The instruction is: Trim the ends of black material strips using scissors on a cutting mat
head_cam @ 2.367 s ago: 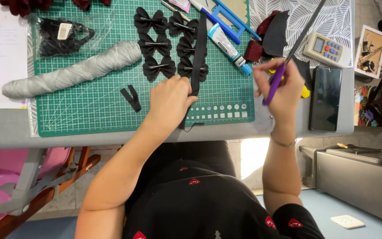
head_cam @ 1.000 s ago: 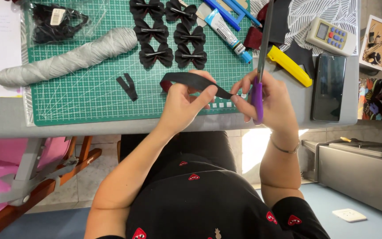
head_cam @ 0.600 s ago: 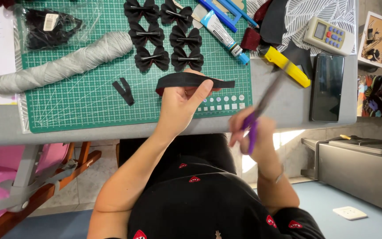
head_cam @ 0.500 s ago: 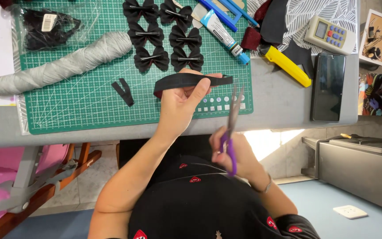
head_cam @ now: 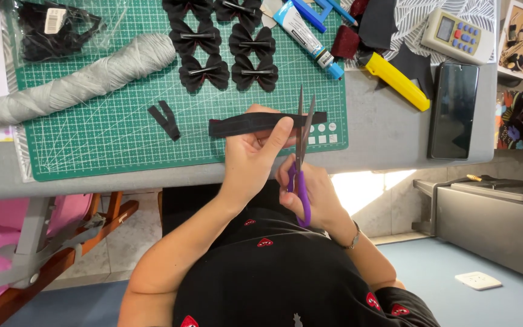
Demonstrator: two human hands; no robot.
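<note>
My left hand (head_cam: 250, 158) pinches a black ribbon strip (head_cam: 246, 124) and holds it flat across the near edge of the green cutting mat (head_cam: 104, 142). My right hand (head_cam: 310, 195) grips purple-handled scissors (head_cam: 301, 163). Their blades point away from me and stand slightly apart around the ribbon's right part. Several finished black bows (head_cam: 228, 45) lie in rows at the mat's far side. Two short black ribbon scraps (head_cam: 164, 119) rest left of my left hand.
A grey yarn roll (head_cam: 74, 79) lies on the mat's left, with a clear bag of black items (head_cam: 55, 27) behind it. A glue tube (head_cam: 304, 36), yellow utility knife (head_cam: 394, 79), dark phone (head_cam: 453, 109) and remote (head_cam: 455, 36) sit to the right.
My right hand swung the scissors down off the table, then brought them back up to the ribbon. My left hand laid the ribbon flat on the mat and kept hold.
</note>
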